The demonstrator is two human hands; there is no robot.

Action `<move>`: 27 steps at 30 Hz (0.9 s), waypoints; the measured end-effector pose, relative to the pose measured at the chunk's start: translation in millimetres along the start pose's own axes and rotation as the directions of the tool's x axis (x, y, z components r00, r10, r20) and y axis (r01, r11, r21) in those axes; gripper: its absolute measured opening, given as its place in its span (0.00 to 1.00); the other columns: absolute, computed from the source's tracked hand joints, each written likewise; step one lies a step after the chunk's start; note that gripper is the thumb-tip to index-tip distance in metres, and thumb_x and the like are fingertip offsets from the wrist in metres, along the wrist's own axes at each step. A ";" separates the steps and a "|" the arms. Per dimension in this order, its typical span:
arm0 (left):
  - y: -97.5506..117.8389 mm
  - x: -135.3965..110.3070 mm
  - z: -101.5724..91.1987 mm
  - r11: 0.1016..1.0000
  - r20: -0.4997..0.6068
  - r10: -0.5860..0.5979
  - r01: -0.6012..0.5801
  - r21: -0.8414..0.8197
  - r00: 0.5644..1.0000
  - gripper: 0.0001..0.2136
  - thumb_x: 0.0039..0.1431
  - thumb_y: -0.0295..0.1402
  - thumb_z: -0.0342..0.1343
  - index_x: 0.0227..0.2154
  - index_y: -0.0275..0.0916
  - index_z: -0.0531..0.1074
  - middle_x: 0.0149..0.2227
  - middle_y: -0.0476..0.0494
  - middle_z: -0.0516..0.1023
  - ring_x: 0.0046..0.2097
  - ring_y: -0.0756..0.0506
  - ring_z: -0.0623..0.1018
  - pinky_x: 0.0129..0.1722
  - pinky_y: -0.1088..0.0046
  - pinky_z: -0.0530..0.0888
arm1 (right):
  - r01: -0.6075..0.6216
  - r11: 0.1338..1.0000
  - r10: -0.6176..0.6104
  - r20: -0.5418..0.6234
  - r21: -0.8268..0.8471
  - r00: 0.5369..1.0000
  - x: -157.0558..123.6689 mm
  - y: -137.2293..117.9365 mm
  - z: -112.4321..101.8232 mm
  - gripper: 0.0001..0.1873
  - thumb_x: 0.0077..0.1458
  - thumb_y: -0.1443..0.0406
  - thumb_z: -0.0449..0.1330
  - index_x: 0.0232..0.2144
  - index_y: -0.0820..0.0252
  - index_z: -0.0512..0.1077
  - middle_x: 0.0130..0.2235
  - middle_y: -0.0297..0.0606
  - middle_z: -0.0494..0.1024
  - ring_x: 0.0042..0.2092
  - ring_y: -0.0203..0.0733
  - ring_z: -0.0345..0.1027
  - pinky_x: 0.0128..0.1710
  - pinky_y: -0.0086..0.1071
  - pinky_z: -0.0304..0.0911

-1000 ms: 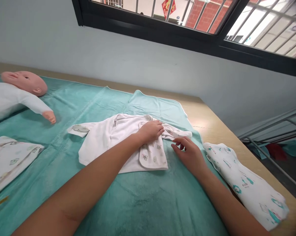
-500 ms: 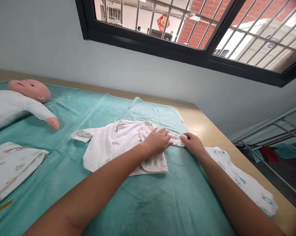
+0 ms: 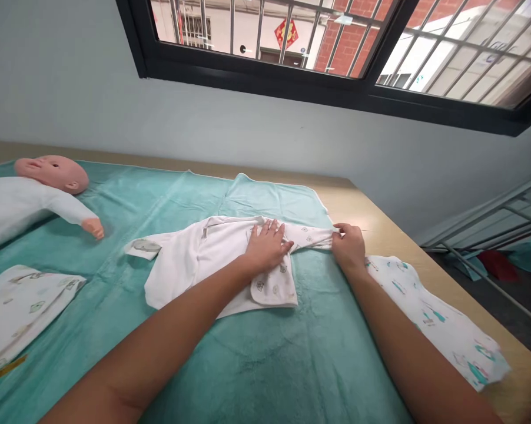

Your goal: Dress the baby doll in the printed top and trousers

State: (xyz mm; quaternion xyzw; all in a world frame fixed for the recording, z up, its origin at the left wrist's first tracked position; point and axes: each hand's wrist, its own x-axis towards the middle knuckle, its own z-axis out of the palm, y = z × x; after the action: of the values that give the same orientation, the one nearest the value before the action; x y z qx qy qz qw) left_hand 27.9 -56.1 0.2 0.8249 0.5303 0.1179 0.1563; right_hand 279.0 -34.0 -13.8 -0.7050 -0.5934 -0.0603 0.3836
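Well, the left hand [image 3: 265, 247] presses flat, fingers spread, on the baby garment [image 3: 195, 259]; the right hand [image 3: 348, 247] pinches its sleeve [image 3: 312, 237].

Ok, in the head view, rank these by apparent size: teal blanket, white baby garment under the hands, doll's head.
1. teal blanket
2. white baby garment
3. doll's head, farther from the camera, yet clearly smallest
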 end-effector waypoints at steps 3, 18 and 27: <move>0.4 2.7 4.1 0.998 0.007 0.024 -0.025 0.059 1.000 0.31 0.68 0.49 0.36 0.68 0.36 0.52 0.72 0.35 0.44 0.72 0.35 0.43 0.66 0.41 0.40 | 0.111 0.989 -0.112 -0.010 -0.100 0.994 -6.7 -10.7 -0.6 0.22 0.53 0.68 0.52 0.49 0.61 0.73 0.51 0.53 0.70 0.50 0.58 0.64 0.48 0.50 0.62; -117.5 -162.1 -102.4 0.807 -0.394 -0.540 0.591 0.009 0.744 0.18 0.66 0.45 0.43 0.41 0.42 0.75 0.42 0.33 0.78 0.45 0.30 0.77 0.44 0.52 0.69 | 0.373 0.896 -0.440 0.364 0.240 0.821 -30.5 -68.7 -5.5 0.23 0.65 0.54 0.49 0.54 0.58 0.70 0.61 0.49 0.69 0.62 0.56 0.61 0.58 0.53 0.60; -111.2 -173.6 -94.8 0.841 -0.197 -0.505 0.531 0.108 0.840 0.16 0.64 0.49 0.48 0.34 0.40 0.68 0.31 0.44 0.76 0.35 0.41 0.76 0.32 0.69 0.63 | 0.142 0.794 -0.532 0.563 0.590 0.633 -50.8 -214.1 21.3 0.17 0.60 0.53 0.56 0.49 0.50 0.73 0.47 0.38 0.78 0.45 0.44 0.73 0.43 0.38 0.68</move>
State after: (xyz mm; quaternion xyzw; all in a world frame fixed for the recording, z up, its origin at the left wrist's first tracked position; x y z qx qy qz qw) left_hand -170.5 -158.5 40.2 0.6478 0.7524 0.0946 0.0731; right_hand 67.4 -60.9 44.4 -0.4211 -0.8133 0.2935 0.2741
